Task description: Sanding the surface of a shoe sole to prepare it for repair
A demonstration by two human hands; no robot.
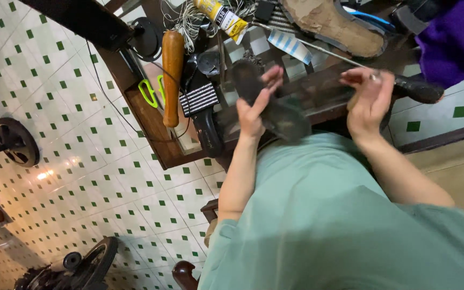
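My left hand (256,107) grips a dark, flat shoe sole (275,107) and holds it up over the edge of a cluttered wooden workbench (151,126). My right hand (369,99) is raised to the right of the sole, fingers curled, pinching a small thin thing by a long metal rod (318,51); motion blur hides what it is. A black shoe tip (420,88) pokes out just beyond the right hand.
On the bench lie a wooden handle (172,75), green scissors (149,92), a striped brush (198,99), a yellow glue tube (224,19) and a brown insole (331,24). Below is white floor tiling with green squares (65,134). Wheels (17,142) stand at the left.
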